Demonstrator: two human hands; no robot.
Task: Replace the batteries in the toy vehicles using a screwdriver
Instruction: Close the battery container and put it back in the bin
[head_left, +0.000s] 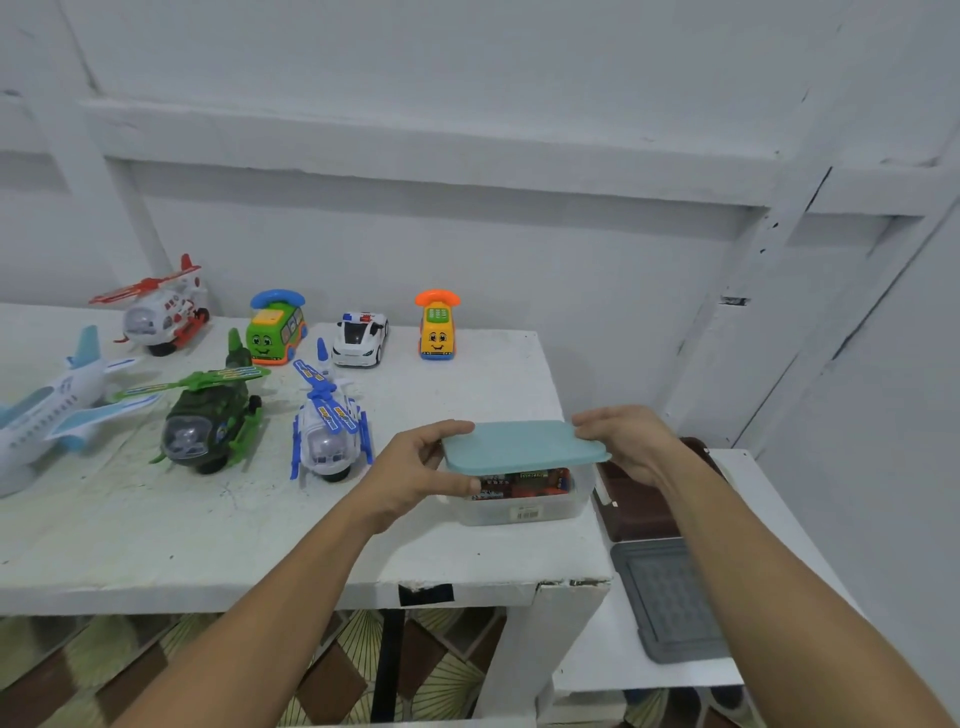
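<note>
Locate battery box (524, 501) at 4 o'clock corner of tabletop (208, 535). Note left grip (415, 467) curled round lid (519, 444) edge at 9 o'clock, right grip (631, 441) pinching 3 o'clock edge. Expect light, flexible lid; peel from corner.

You face a white-painted wall (467, 62) crossed by a horizontal rail (415, 140) and upright posts. Your white desk (156, 535) has a chipped front edge, and a lower white desk (608, 654) stands just beside it on your right. Beneath them the floor (447, 670) shows brown and yellow-green fan-patterned tiles.
</note>
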